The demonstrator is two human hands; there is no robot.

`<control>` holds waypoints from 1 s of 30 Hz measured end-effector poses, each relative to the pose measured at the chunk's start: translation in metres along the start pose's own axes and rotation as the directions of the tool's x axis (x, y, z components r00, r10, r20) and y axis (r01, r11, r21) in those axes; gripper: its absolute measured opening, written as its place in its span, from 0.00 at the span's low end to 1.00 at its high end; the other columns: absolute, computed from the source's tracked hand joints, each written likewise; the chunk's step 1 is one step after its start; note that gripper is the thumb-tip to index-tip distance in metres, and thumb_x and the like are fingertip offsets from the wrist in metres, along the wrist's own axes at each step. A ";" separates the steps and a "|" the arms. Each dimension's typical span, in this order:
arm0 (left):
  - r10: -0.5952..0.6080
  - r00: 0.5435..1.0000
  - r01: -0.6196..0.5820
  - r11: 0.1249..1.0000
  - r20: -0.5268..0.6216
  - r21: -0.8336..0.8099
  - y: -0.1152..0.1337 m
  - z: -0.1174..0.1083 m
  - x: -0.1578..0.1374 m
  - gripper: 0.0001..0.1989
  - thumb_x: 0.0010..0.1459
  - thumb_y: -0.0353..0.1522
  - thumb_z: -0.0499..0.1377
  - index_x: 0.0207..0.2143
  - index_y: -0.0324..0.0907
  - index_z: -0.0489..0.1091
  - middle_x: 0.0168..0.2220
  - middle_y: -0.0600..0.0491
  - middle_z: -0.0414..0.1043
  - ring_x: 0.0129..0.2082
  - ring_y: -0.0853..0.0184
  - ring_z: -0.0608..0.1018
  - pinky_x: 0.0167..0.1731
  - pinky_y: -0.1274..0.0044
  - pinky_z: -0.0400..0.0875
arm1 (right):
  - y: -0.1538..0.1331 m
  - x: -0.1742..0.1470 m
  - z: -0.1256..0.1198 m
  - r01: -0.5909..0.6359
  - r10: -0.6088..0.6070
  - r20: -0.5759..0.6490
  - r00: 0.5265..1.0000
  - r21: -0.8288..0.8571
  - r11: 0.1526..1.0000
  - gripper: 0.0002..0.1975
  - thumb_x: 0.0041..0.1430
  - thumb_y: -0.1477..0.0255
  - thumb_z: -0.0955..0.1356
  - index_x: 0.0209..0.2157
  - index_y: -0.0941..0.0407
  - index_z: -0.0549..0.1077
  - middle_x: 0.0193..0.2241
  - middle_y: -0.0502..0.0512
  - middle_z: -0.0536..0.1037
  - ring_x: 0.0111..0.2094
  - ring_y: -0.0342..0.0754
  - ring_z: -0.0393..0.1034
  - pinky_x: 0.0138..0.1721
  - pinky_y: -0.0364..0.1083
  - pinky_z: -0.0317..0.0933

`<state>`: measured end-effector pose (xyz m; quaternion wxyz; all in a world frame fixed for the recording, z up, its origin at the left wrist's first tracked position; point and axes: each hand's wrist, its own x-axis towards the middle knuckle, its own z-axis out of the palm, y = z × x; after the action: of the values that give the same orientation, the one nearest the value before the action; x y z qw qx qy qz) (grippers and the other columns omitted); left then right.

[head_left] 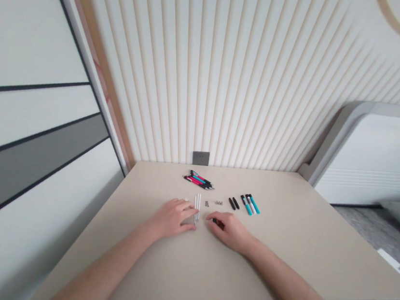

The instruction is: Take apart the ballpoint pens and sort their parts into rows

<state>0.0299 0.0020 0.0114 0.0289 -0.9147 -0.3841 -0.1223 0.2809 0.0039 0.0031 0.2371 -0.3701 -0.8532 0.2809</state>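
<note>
Though between hands (175, 217) (230, 229), rods (197, 202) nearer left

- We record several thin white rods (197, 202), side by side, pointing roughly twelve to six o'clock, the left hand's (176, 217) fingers over their near part; contact cannot be confirmed.
- We note a dark piece (217, 223) at four o'clock from the rods, partly hidden in the right hand's (231, 229) curled fingers.
- We observe small grey parts (207, 203) and metallic bits (218, 203) towards three o'clock, too small to identify.
- We find two short black sleeves (234, 203) beyond, tilted eleven to five.
- We list three black-ended barrels (250, 204), teal and white, outermost at three o'clock, similarly tilted.
- We log bunched pens (199, 181), pink, blue and black, at twelve o'clock.
</note>
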 end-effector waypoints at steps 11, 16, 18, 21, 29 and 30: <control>0.022 0.997 -0.023 1.000 -0.074 -0.008 0.001 0.007 0.002 0.14 0.63 0.39 0.56 0.48 0.45 0.70 0.42 0.49 0.72 0.43 0.62 0.74 0.43 0.70 0.67 | 0.000 0.000 0.001 0.010 -0.010 0.003 1.000 0.001 1.000 0.13 0.63 0.67 0.62 0.40 0.55 0.75 0.26 0.50 0.75 0.24 0.42 0.63 0.29 0.41 0.56; 0.032 0.996 -0.034 0.999 -0.087 -0.029 0.002 0.006 0.003 0.12 0.63 0.38 0.55 0.48 0.47 0.70 0.41 0.50 0.72 0.42 0.63 0.74 0.43 0.72 0.67 | 0.001 0.000 0.002 0.008 -0.008 -0.001 1.000 -0.005 1.000 0.13 0.63 0.66 0.62 0.42 0.55 0.75 0.24 0.49 0.74 0.23 0.42 0.62 0.28 0.41 0.55; 0.030 0.996 -0.032 0.999 -0.079 -0.022 0.002 0.005 0.003 0.12 0.63 0.37 0.55 0.48 0.47 0.70 0.41 0.50 0.72 0.42 0.63 0.74 0.43 0.71 0.67 | 0.002 0.000 0.003 -0.002 0.002 -0.007 1.000 0.001 1.000 0.13 0.62 0.67 0.63 0.46 0.55 0.73 0.22 0.48 0.71 0.23 0.42 0.62 0.28 0.41 0.54; 0.029 0.998 -0.028 0.999 -0.061 0.017 0.003 0.004 0.003 0.14 0.63 0.38 0.56 0.50 0.46 0.69 0.43 0.49 0.72 0.44 0.61 0.74 0.43 0.70 0.66 | 0.005 0.001 0.005 -0.028 0.030 -0.035 0.999 0.036 0.999 0.16 0.61 0.67 0.64 0.51 0.54 0.68 0.22 0.45 0.68 0.23 0.41 0.62 0.27 0.40 0.53; 0.093 0.989 -0.089 0.995 -0.113 0.040 0.007 0.000 0.005 0.12 0.65 0.37 0.53 0.47 0.42 0.70 0.38 0.49 0.74 0.39 0.64 0.75 0.39 0.72 0.66 | 0.004 0.001 0.005 -0.020 0.023 -0.078 0.997 0.028 0.999 0.15 0.61 0.61 0.66 0.46 0.55 0.70 0.25 0.48 0.71 0.25 0.42 0.63 0.29 0.41 0.57; 0.103 0.985 -0.098 0.994 -0.136 0.043 0.007 0.001 0.005 0.12 0.65 0.36 0.52 0.46 0.42 0.71 0.37 0.49 0.74 0.38 0.64 0.75 0.38 0.72 0.66 | 0.003 0.001 0.005 0.011 -0.009 -0.079 0.997 0.025 1.000 0.15 0.62 0.62 0.65 0.46 0.55 0.71 0.28 0.50 0.73 0.27 0.43 0.65 0.31 0.42 0.58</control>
<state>0.0388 0.0006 0.0123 0.0780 -0.9216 -0.3368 -0.1765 0.2790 0.0049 -0.0021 0.2767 -0.3735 -0.8414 0.2757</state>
